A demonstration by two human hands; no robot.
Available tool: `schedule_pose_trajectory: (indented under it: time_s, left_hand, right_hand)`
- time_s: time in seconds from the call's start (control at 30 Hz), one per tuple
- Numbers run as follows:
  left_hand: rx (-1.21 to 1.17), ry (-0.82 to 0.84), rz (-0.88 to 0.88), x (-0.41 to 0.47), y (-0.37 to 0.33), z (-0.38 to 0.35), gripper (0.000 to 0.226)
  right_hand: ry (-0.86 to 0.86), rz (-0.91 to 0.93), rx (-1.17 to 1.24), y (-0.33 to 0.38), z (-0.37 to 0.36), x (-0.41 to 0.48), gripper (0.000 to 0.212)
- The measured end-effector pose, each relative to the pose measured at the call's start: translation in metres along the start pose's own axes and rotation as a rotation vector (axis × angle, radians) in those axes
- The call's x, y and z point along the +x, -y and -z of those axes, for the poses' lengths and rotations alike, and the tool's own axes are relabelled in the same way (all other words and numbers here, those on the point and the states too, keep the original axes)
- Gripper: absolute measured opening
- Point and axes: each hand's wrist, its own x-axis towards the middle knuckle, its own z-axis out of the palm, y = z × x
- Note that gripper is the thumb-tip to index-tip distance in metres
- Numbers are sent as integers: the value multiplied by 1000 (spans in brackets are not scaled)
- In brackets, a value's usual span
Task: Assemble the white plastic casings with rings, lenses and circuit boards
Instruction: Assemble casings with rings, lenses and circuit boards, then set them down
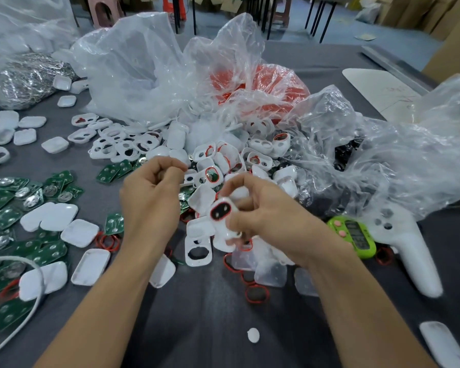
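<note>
The right hand (260, 216) grips a white casing (221, 211) (red ring and dark lens face up) just above the grey table (210, 328). The left hand (150, 197) is curled beside it, fingertips pinched; whether it holds anything I cannot tell. Behind lies a pile of casings (223, 158), with circuit boards (16, 208) to the left and loose red rings (256, 293) near the wrists.

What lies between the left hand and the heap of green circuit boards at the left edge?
Head view: white casing shells, one loose green board and red rings.
</note>
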Motion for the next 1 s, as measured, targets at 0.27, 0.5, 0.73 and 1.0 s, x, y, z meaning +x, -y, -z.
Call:
schedule_pose_trajectory:
  time_s: [0.27,0.5,0.73,1.0]
  left_hand:
    - [327,151,-117,-3,-10,19,20]
    - [726,865,-323,-7,-28,40,70]
    - [869,947,-363,-7,12,26,76]
    - [765,615,-475,12,25,-10,62]
  right_hand:
    - [-19,42,-653,-33,-41,-75,19]
    - [-429,171,-801,-56,-25,-83,45]
    - [-329,273,-919,-64,-3,-29,46]
    - [-421,220,-896,-35,7,35,46]
